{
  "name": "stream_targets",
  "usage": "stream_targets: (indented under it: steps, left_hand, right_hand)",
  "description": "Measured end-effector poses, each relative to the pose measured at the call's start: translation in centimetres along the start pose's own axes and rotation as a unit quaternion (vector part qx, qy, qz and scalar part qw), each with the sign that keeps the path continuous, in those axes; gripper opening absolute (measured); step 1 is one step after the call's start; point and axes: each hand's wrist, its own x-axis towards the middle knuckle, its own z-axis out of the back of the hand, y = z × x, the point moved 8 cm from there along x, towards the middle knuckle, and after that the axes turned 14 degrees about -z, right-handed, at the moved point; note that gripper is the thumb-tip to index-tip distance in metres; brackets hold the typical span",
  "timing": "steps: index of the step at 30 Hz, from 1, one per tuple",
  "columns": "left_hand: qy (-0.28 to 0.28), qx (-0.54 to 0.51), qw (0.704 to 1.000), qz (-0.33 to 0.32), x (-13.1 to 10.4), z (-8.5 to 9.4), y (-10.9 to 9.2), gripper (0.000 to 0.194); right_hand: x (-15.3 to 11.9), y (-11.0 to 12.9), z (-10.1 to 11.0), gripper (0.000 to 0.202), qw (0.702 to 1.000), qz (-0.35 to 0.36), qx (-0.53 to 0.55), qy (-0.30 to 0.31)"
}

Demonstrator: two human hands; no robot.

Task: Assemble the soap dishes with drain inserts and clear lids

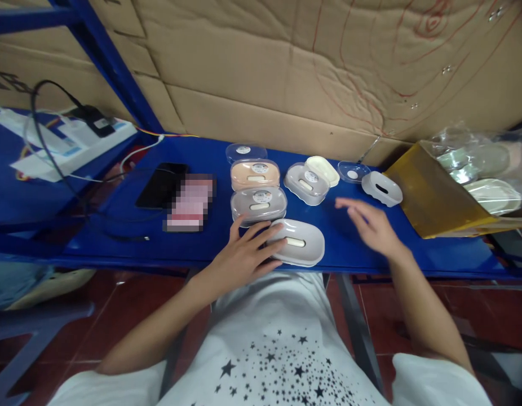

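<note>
On blue table (349, 248), left hand (250, 249) partly hiding dish (310, 239), right hand (373, 225) blurred

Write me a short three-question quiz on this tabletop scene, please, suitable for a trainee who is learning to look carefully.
1. True or false: the right hand grips a dish.
2. Which thing lies partly under the fingers of the left hand?
A) the black phone
B) the open pale grey dish
C) the open box
3. Fill in the blank: the lidded dish directly behind the lidded grey dish is ____ in colour.

Key: 1. False, no dish shows in it. 2. B. 3. Peach.
</note>
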Motion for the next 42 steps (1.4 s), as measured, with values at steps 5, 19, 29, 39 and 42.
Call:
stream_targets:
  steps: [5,19,29,39,42]
  left_hand:
    - [0.003,-0.003,1.0,0.001,-0.1,-0.2,0.1,0.036]
    - [-0.067,0.019,0.997,0.021,0.1,1.2,-0.1,0.062]
    - [-0.033,-0.029,0.999,-0.018,0.7,0.0,-0.7,0.046]
    - [-0.132,-0.116,0.983,0.046,-0.4,1.2,0.7,0.058]
    - [-0.142,-0.123,0.982,0.034,-0.4,1.4,0.8,0.055]
  right_hand:
    - [9.9,-9.1,1.0,0.045,0.978,-0.117,-0.164,-0.043]
    - [-4.3,0.3,-1.9,0.024,0.857,-0.182,0.475,-0.077]
    - [-7.9,2.6,-2.7,0.033,0.963,-0.206,0.144,-0.095]
    - [-6.2,7.0,-4.6,0.06,0.99,0.015,0.112,-0.082]
    - [-6.6,7.7,-5.1,0.066,0.993,0.042,0.071,-0.087]
